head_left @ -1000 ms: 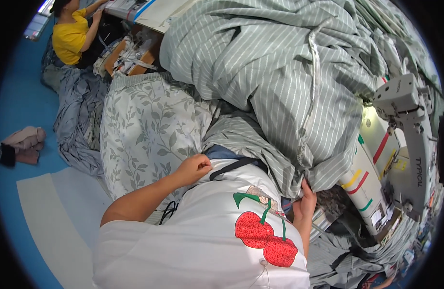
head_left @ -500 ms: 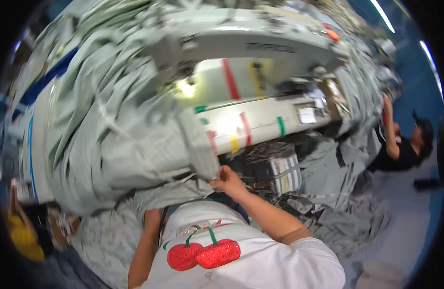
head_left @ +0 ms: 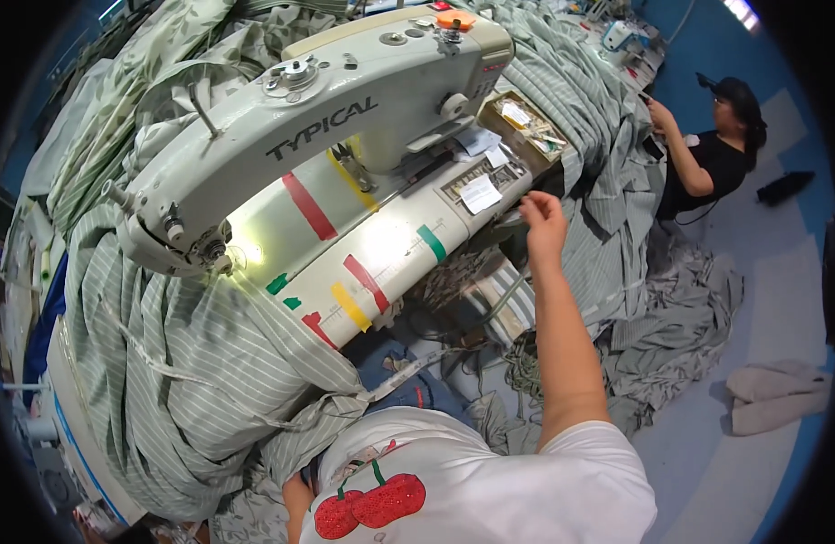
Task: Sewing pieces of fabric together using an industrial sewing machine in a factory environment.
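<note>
A grey-green striped fabric [head_left: 209, 363] drapes over the left of the table, and part of it lies under the needle end of a white sewing machine [head_left: 336, 109]. At the bottom, my left hand [head_left: 297, 494] is mostly hidden beside the fabric's lower fold, so its fingers do not show. My right hand [head_left: 544, 222] is off the fabric, at the right end of the machine bed near a small white paper label [head_left: 480, 193]. Its fingers are curled together in a pinch; whatever may be between them is too small to make out.
Red, yellow and green tape strips [head_left: 367, 283] mark the machine bed. A small parts tray [head_left: 530, 127] sits behind my right hand. A striped bundle [head_left: 503, 299] is below the bed. More fabric [head_left: 666, 304] heaps at right, near a co-worker [head_left: 716, 150] in black.
My right hand has left the fabric's edge and moved right and farther away to the end of the machine bed. The view has turned, and my left hand remains low by the fabric.
</note>
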{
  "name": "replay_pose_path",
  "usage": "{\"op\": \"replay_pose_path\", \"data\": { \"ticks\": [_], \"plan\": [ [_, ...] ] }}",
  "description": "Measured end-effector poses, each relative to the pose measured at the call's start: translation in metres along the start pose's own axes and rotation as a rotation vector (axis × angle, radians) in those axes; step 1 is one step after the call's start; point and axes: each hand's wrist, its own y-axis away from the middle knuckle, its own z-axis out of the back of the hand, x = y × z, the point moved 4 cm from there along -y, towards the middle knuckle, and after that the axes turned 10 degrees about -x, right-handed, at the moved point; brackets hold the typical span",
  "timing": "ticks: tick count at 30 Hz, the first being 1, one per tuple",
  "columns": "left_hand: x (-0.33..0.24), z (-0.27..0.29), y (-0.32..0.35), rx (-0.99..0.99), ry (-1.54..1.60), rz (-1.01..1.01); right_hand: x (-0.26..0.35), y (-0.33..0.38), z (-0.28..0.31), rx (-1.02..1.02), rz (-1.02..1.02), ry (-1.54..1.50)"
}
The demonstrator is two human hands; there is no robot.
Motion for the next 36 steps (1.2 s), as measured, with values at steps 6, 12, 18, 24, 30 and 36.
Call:
{"op": "replay_pose_path", "data": {
  "ticks": [6,12,18,24,30,36],
  "plan": [
    [0.011,-0.003,0.010,-0.111,0.032,-0.048,-0.086,-0.051,0.021,-0.137,-0.337,0.065],
    [-0.006,0.007,0.006,-0.092,0.004,-0.031,-0.140,-0.082,-0.001,0.308,0.179,1.178],
    [-0.006,0.001,0.014,-0.067,-0.016,0.083,-0.148,-0.082,-0.015,0.570,0.394,1.225],
    [-0.005,0.004,0.009,0.053,-0.007,-0.179,-0.087,-0.063,-0.009,0.794,0.773,1.338],
    [-0.067,0.043,-0.067,0.201,-0.030,-0.416,-0.007,-0.049,0.026,0.715,0.880,1.043],
    [-0.190,0.074,-0.088,0.530,0.241,-0.633,0.100,0.009,0.081,0.556,1.015,1.101]
  ]
}}
